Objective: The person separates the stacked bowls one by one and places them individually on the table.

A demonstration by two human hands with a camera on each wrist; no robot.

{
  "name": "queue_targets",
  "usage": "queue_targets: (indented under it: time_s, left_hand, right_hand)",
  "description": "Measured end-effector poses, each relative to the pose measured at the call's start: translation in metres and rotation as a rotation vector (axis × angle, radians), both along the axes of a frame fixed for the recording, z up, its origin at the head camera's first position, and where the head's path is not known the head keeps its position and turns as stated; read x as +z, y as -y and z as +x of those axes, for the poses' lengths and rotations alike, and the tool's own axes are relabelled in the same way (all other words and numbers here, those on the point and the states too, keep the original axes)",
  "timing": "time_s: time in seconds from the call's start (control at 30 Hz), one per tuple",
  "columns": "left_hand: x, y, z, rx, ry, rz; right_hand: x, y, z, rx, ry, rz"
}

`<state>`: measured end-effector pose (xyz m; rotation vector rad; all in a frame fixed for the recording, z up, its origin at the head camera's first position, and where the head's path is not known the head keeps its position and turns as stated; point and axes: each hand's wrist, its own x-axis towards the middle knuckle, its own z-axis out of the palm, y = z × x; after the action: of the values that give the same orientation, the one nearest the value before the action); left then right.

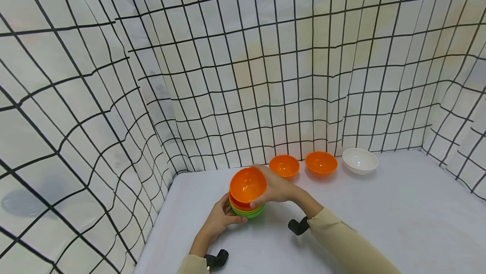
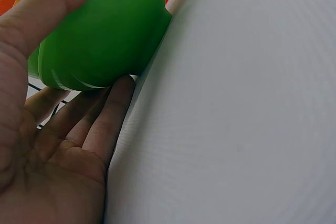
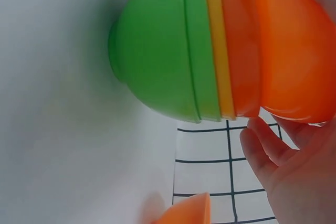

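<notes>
My right hand (image 1: 279,186) holds an orange bowl (image 1: 247,184) by its sides, thumb near and fingers at the far rim. This bowl sits tilted over a nested stack of bowls. In the right wrist view the stack shows green bowls (image 3: 157,51) at the bottom, then a yellow bowl (image 3: 218,51) and an orange one (image 3: 240,51). The held bowl (image 3: 296,56) partly overlaps the stack's top there. Around the stack's left side, my left hand (image 1: 216,223) grips the green bowls (image 2: 110,30) between thumb and fingers, low near the table.
Along the back of the white table (image 1: 379,215) stand two orange bowls, one nearer (image 1: 284,166) and one farther right (image 1: 321,163), then a white bowl (image 1: 359,160). White walls with a black grid (image 1: 247,67) rise behind and at both sides.
</notes>
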<state>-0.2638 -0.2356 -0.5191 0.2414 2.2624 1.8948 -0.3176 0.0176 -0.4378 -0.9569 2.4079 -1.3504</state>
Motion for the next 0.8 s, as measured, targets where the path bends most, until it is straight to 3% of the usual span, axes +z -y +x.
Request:
queue_targets:
  time_s: [0.47, 0.67, 0.8]
  left_hand:
    - [0.000, -0.004, -0.004, 0.024, -0.012, -0.031]
    - [-0.001, -0.004, -0.004, 0.029, -0.013, -0.026]
    - [-0.001, -0.002, -0.003, 0.035, -0.006, -0.016]
  right_hand:
    - [0.016, -0.042, 0.014, -0.101, -0.029, -0.059]
    - [0.013, -0.071, 0.019, -0.161, -0.034, -0.089]
    - [0.006, -0.091, 0.024, -0.229, -0.039, -0.049]
